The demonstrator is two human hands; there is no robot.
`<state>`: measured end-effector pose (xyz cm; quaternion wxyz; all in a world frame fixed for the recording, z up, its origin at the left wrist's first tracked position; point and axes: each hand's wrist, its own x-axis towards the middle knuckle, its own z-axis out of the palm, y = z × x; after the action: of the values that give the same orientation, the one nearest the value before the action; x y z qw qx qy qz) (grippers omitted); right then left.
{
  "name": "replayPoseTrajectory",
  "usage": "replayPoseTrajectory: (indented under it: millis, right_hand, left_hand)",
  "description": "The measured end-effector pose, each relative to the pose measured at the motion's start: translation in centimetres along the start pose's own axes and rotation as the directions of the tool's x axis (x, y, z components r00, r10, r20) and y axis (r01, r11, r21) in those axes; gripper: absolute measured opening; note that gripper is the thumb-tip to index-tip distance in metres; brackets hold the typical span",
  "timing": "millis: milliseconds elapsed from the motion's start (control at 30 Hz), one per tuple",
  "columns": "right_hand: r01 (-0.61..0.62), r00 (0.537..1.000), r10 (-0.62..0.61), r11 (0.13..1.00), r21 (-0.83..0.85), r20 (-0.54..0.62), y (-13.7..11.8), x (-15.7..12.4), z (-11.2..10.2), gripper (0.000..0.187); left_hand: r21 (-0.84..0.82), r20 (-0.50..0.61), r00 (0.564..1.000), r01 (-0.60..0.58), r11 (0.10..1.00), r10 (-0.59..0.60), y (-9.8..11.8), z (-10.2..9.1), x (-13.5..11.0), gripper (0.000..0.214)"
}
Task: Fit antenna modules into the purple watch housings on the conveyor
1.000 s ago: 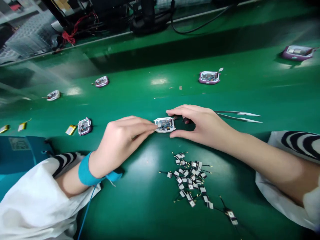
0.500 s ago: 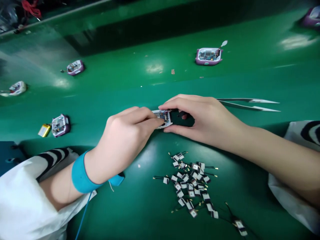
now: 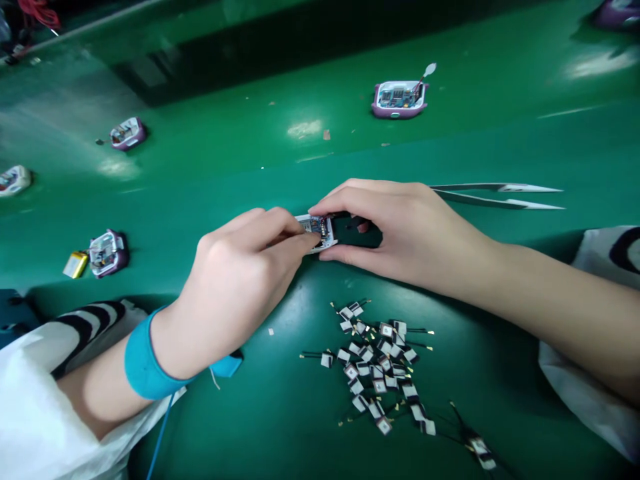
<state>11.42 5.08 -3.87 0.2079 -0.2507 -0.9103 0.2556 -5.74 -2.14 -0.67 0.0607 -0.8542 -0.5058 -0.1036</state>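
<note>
Between my two hands is a small open device case [image 3: 327, 233] with a pale rim and a circuit board inside. My left hand [image 3: 245, 267] is closed on its left part, thumb and finger pressed over the board; whatever may lie under the fingertips is hidden. A teal wrist strap [image 3: 145, 357] circles that wrist. My right hand [image 3: 400, 223] pinches the case's right end, thumb at the near edge and index finger at the far edge. Tweezers [image 3: 510, 197] stick out behind this hand, tips pointing right; their other end is hidden by the hand.
Below the hands lies a pile of small antenna modules with black leads [image 3: 380, 367], one module [image 3: 480, 450] apart. Similar open cases stand beyond: a purple one [image 3: 399, 100], another [image 3: 127, 133], a pale one [image 3: 14, 180], and a dark one [image 3: 107, 253] beside a yellow battery [image 3: 75, 265].
The view has shifted a little, so most things sit slightly further left. Both hands keep the same grip on the case.
</note>
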Motion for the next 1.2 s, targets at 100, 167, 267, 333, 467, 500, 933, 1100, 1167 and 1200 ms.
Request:
replayPoseTrajectory:
  millis: [100, 167, 267, 333, 467, 500, 933, 1100, 1167, 1200]
  right_hand:
    - [-0.004, 1.0, 0.004, 1.0, 0.0, 0.01, -0.03, 0.03, -0.01, 0.027]
    - [-0.002, 1.0, 0.002, 1.0, 0.004, 0.01, -0.06, 0.05, -0.02, 0.027]
    - [0.001, 1.0, -0.001, 1.0, 0.01, 0.004, -0.11, 0.05, -0.02, 0.026]
    - [-0.002, 1.0, 0.002, 1.0, 0.009, 0.004, -0.12, 0.05, -0.04, 0.025]
    - [-0.012, 1.0, 0.012, 1.0, 0.001, 0.017, -0.15, 0.06, -0.1, 0.023]
    - [-0.012, 1.0, 0.012, 1.0, -0.001, 0.018, -0.16, 0.07, -0.12, 0.023]
    - [-0.002, 1.0, 0.002, 1.0, -0.009, 0.003, -0.2, 0.07, -0.14, 0.025]
    - [-0.006, 1.0, 0.006, 1.0, -0.015, 0.014, -0.17, 0.04, -0.14, 0.024]
    - [-0.007, 1.0, 0.007, 1.0, -0.016, 0.017, -0.18, 0.04, -0.15, 0.024]
    - [-0.007, 1.0, 0.007, 1.0, -0.018, 0.016, -0.18, 0.04, -0.16, 0.024]
  left_hand:
    - [0.011, 0.019, 1.0, -0.001, 1.0, 0.0, 0.0, -0.02, 0.03, 0.019]
    - [0.016, 0.033, 0.999, -0.017, 1.0, 0.016, -0.06, -0.08, 0.04, 0.02]
    - [0.016, 0.04, 0.999, -0.027, 1.0, 0.027, -0.2, -0.16, 0.02, 0.022]
    - [0.008, 0.04, 0.999, -0.023, 1.0, 0.022, -0.27, -0.17, 0.01, 0.02]
    - [-0.011, 0.047, 0.999, -0.003, 1.0, 0.003, -0.2, -0.08, 0.01, 0.019]
    - [-0.015, 0.05, 0.999, 0.006, 1.0, -0.006, -0.16, -0.05, 0.01, 0.019]
    - [-0.029, 0.062, 0.997, 0.044, 0.999, -0.042, 0.01, -0.13, 0.15, 0.02]
    - [-0.039, 0.071, 0.995, 0.07, 0.997, -0.067, 0.03, -0.11, 0.15, 0.02]
    - [-0.05, 0.08, 0.993, 0.092, 0.994, -0.088, 0.08, -0.17, 0.21, 0.02]
    - [-0.057, 0.079, 0.992, 0.107, 0.993, -0.103, 0.11, -0.2, 0.26, 0.02]
